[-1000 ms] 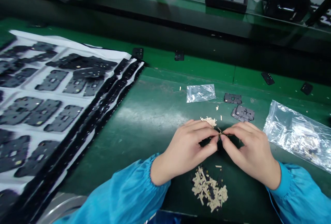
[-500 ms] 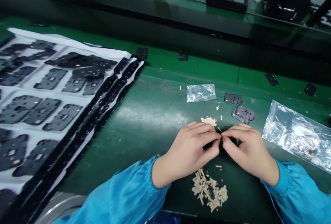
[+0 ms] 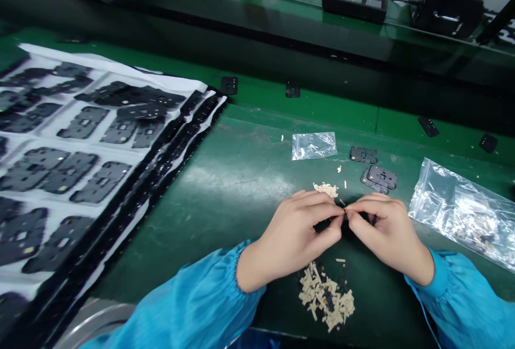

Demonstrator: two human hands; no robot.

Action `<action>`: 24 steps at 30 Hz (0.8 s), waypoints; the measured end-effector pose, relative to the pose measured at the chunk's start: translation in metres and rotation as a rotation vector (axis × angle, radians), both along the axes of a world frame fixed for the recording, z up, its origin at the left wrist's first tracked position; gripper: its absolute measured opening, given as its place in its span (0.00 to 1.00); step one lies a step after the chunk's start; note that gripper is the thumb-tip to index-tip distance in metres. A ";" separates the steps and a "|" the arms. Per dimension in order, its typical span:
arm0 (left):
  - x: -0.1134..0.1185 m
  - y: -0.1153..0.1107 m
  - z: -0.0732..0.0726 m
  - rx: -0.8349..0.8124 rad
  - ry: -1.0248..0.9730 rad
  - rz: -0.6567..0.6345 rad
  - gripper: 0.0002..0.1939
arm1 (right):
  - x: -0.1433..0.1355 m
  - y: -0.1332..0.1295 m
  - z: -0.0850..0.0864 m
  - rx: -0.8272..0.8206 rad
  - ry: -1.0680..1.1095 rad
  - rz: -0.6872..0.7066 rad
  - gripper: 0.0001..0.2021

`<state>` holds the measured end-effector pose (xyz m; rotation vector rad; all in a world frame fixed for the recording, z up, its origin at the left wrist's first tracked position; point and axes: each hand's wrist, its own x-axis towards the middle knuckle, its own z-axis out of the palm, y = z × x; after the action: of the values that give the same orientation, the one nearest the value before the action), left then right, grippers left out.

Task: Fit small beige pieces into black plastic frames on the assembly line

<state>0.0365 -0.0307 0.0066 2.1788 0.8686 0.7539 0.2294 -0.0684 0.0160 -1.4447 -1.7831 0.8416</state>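
Observation:
My left hand (image 3: 303,231) and my right hand (image 3: 384,228) meet fingertip to fingertip over the green mat. Both are closed in a pinch; whatever sits between the fingertips is too small and hidden to name. Just below them lies a pile of beige strips (image 3: 332,306) mixed with small black bits. A smaller heap of pale pieces (image 3: 325,190) shows behind my left fingers. Beyond my right hand, flat black plates (image 3: 380,177) with cut-outs overlap, and another black plate (image 3: 363,154) lies behind them.
To the left, stacked white-and-black trays (image 3: 100,206) hold many black plates. An empty-looking zip bag (image 3: 314,146) lies at centre, a fuller clear bag (image 3: 462,215) at right. Several black parts line the back edge. A black compartment box (image 3: 356,8) stands on the shelf.
Both hands stay at nearly the same spot, fingertips still together, with only a slight shift of the right fingers. The view has moved a little; the objects lie as before.

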 end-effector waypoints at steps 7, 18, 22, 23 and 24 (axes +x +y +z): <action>0.000 0.001 -0.001 0.026 0.023 0.026 0.07 | 0.001 -0.001 0.000 0.047 -0.059 -0.030 0.08; 0.000 0.001 -0.002 0.029 0.031 -0.019 0.07 | 0.000 -0.001 -0.002 0.000 -0.045 -0.051 0.08; -0.004 0.005 0.002 -0.029 -0.025 0.017 0.07 | 0.006 0.004 -0.008 -0.032 -0.054 -0.141 0.08; -0.006 0.007 0.004 -0.079 -0.064 0.024 0.07 | 0.007 0.006 -0.010 -0.044 -0.080 -0.145 0.08; -0.008 0.010 0.006 -0.148 -0.109 0.031 0.07 | 0.009 0.007 -0.011 -0.057 -0.113 -0.128 0.09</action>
<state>0.0289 -0.0211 0.0130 1.9795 0.8759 0.7904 0.2385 -0.0613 0.0052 -1.6537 -1.7390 0.7636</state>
